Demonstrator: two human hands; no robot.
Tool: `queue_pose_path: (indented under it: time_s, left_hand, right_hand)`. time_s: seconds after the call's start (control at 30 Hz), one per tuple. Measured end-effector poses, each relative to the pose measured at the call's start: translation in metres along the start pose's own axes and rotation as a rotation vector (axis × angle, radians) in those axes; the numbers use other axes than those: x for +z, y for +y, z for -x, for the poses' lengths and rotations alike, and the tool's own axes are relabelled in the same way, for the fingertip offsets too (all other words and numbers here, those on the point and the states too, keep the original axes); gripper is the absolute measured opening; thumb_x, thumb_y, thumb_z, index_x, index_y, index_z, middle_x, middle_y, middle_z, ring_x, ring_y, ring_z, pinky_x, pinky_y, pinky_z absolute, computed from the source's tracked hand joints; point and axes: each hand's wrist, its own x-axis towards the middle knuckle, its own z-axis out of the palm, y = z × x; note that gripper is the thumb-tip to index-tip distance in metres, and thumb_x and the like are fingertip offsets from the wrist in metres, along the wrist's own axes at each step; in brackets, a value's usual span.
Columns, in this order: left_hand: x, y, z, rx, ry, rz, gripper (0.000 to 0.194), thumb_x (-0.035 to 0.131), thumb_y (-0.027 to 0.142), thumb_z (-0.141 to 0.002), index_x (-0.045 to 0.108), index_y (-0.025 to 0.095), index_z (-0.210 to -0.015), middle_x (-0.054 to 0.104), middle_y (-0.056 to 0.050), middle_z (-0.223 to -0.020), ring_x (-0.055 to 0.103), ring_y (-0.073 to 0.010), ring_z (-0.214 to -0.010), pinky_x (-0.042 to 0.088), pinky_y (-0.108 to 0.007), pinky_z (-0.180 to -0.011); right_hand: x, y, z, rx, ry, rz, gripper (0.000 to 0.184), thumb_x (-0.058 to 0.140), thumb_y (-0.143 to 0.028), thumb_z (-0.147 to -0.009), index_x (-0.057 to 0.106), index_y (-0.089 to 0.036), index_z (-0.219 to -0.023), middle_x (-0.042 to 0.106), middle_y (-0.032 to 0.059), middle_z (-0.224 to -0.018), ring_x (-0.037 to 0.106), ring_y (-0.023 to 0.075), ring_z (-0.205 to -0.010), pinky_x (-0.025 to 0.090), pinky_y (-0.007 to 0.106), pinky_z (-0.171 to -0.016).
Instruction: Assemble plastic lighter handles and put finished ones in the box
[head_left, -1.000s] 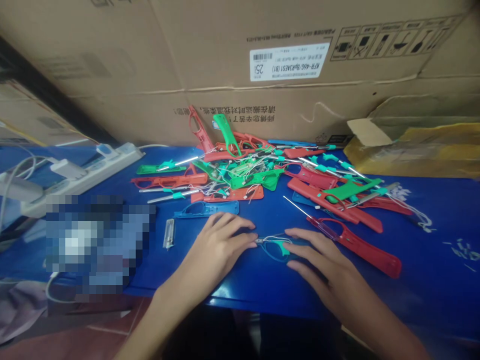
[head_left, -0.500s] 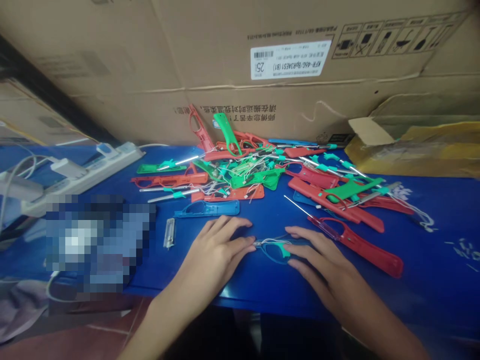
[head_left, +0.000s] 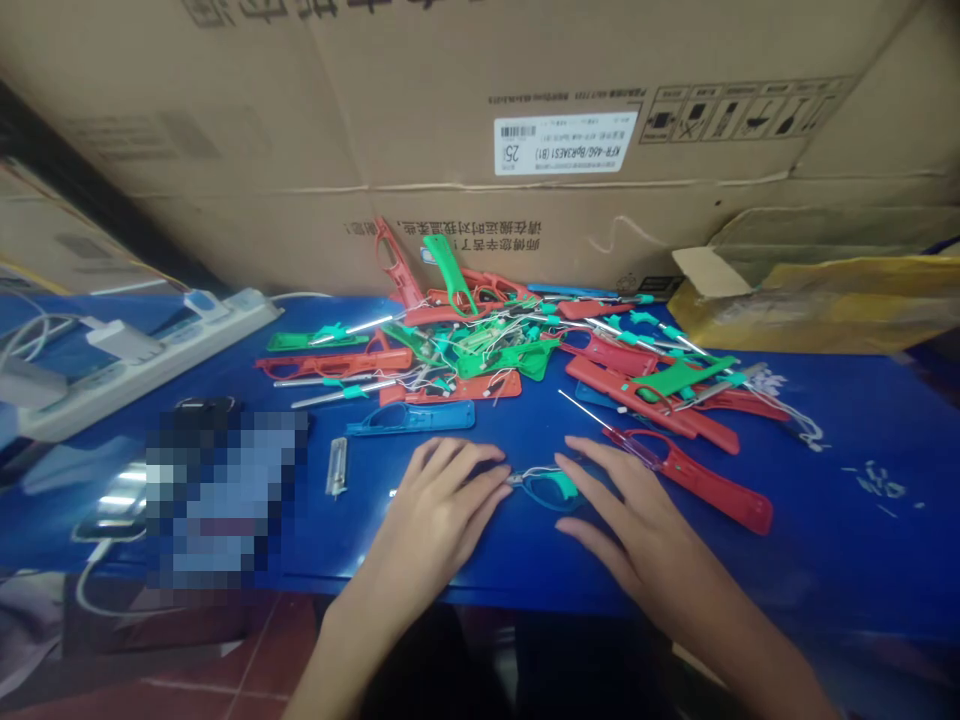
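Note:
A blue lighter casing lies low over the tabletop between my hands, with a green trigger and white wires in its loop. My left hand pinches its narrow, metallic end between thumb and fingers. Curled over the handle end is my right hand, fingers spread along the casing and hiding most of it. Just beyond the right hand, a screwdriver with a clear reddish handle rests by a red casing.
Behind my hands is a pile of red, green and blue casings with metal tubes and wires. A small clear part lies left. Further left are a power strip and blurred-out items. Cardboard walls the back; a yellow-taped box stands right.
The view has shifted slightly. My right hand has drawn a little closer to the left, with its fingers further over the casing. My left hand keeps its pinch.

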Motion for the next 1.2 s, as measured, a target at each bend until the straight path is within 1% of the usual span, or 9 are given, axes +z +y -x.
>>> queue_pose_path:
  time_s: [0.07,0.17,0.27,0.33,0.5,0.73,0.9,1.1,1.2]
  left_hand:
    - [-0.001,0.0,-0.001,0.001,-0.015,0.008,0.017,0.058,0.02,-0.106,0.07,0.019,-0.117,0.072,-0.006,-0.12,0.061,-0.0242,-0.106,0.047,-0.046,-0.095]
    - [-0.002,0.002,-0.002,-0.004,-0.035,0.015,0.02,0.058,0.025,-0.106,0.068,0.019,-0.122,0.072,-0.007,-0.121,0.061,-0.0253,-0.108,0.047,-0.048,-0.097]
    - [0.001,0.005,-0.006,-0.024,-0.046,0.027,0.027,0.06,0.032,-0.105,0.066,0.019,-0.128,0.072,-0.008,-0.124,0.061,-0.0263,-0.11,0.046,-0.048,-0.097]
    - [0.005,0.008,-0.01,-0.028,-0.046,0.04,0.028,0.061,0.034,-0.104,0.066,0.019,-0.127,0.072,-0.007,-0.124,0.061,-0.0259,-0.109,0.046,-0.046,-0.097]
    - [0.011,0.008,-0.014,-0.012,-0.05,0.121,0.019,0.062,0.029,-0.104,0.069,0.021,-0.119,0.073,-0.002,-0.117,0.061,-0.022,-0.104,0.044,-0.041,-0.094]
    - [0.006,0.009,-0.016,-0.067,-0.034,0.207,0.016,0.064,0.03,-0.103,0.072,0.021,-0.115,0.074,-0.001,-0.113,0.061,-0.0203,-0.101,0.043,-0.039,-0.093]
    - [0.009,0.009,-0.016,-0.055,0.0,0.189,0.014,0.06,0.022,-0.105,0.073,0.02,-0.111,0.074,-0.002,-0.112,0.06,-0.0206,-0.099,0.043,-0.038,-0.09]
    - [0.012,0.007,-0.014,-0.041,0.005,0.193,0.013,0.062,0.02,-0.104,0.073,0.022,-0.11,0.074,0.0,-0.11,0.059,-0.0188,-0.095,0.043,-0.036,-0.087]
    - [0.012,0.008,-0.014,-0.021,0.002,0.156,0.013,0.061,0.018,-0.104,0.073,0.021,-0.108,0.075,-0.001,-0.108,0.059,-0.0193,-0.093,0.043,-0.037,-0.086]
  right_hand:
    - [0.003,0.001,-0.001,-0.009,-0.011,0.011,0.04,0.053,-0.034,-0.105,0.059,-0.022,-0.143,0.061,0.0146,-0.147,0.061,0.0309,-0.133,0.058,0.054,-0.105]
    - [0.005,0.001,-0.001,0.008,-0.018,0.009,0.035,0.051,-0.031,-0.106,0.064,-0.024,-0.137,0.061,0.013,-0.146,0.061,0.03,-0.132,0.058,0.053,-0.104]
    - [0.005,0.002,-0.001,0.004,-0.013,0.021,0.034,0.05,-0.032,-0.106,0.064,-0.023,-0.136,0.063,0.0134,-0.143,0.063,0.0301,-0.129,0.06,0.053,-0.102]
    - [0.005,0.002,-0.001,-0.016,0.003,0.027,0.033,0.048,-0.032,-0.107,0.064,-0.021,-0.134,0.066,0.0139,-0.139,0.065,0.0299,-0.125,0.061,0.053,-0.1]
    - [0.004,0.002,-0.002,-0.02,0.019,0.001,0.03,0.049,-0.033,-0.106,0.063,-0.023,-0.131,0.069,0.0116,-0.132,0.068,0.0278,-0.118,0.061,0.049,-0.097]
    - [0.003,0.001,-0.002,-0.009,0.019,-0.015,0.029,0.053,-0.032,-0.105,0.062,-0.024,-0.131,0.069,0.0111,-0.132,0.068,0.0276,-0.118,0.06,0.048,-0.098]
    - [0.002,0.001,-0.003,-0.014,0.012,-0.004,0.028,0.05,-0.033,-0.106,0.062,-0.024,-0.13,0.068,0.0117,-0.132,0.068,0.0282,-0.117,0.061,0.05,-0.096]
    - [0.003,0.0,-0.003,-0.016,0.008,0.023,0.03,0.048,-0.036,-0.107,0.062,-0.024,-0.13,0.069,0.0117,-0.132,0.069,0.0287,-0.118,0.061,0.051,-0.094]
    - [0.002,-0.001,-0.003,-0.028,0.019,0.035,0.032,0.048,-0.035,-0.107,0.061,-0.023,-0.133,0.069,0.0125,-0.133,0.069,0.0285,-0.117,0.062,0.05,-0.094]
